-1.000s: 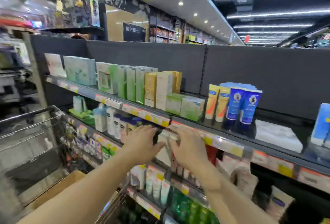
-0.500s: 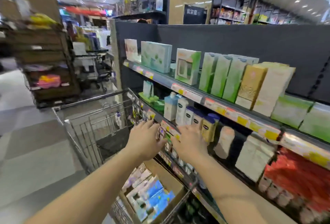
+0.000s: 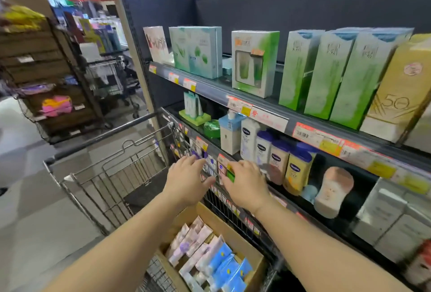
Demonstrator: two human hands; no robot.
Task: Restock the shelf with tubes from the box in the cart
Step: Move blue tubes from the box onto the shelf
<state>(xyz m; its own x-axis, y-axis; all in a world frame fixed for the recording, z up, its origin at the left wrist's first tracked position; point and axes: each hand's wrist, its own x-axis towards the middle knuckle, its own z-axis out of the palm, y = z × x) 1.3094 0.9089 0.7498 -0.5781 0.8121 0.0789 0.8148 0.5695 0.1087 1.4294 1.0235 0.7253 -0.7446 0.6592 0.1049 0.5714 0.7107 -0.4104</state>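
An open cardboard box [image 3: 250, 248] sits in the wire cart [image 3: 100, 175] at the bottom centre. It holds several tubes [image 3: 211, 258], pale pink ones on the left and blue ones on the right. My left hand [image 3: 186, 181] hovers above the cart's far side with its fingers spread and nothing in it. Beside it, my right hand [image 3: 247, 185] reaches out flat to the price-tag rail of the middle shelf [image 3: 310, 207], also holding nothing. Both hands are above and beyond the box.
The shelf unit fills the right side. Green and gold cartons [image 3: 335, 75] stand on the top shelf, lotion bottles [image 3: 277, 161] on the middle one. The cart stands tight against the shelves. A dark wire rack [image 3: 53, 86] and another cart stand across the aisle on the left.
The view has swung left and down from the upper shelf to the cart. Both hands have left the upper shelf rail and now hang over the cart, still holding nothing.
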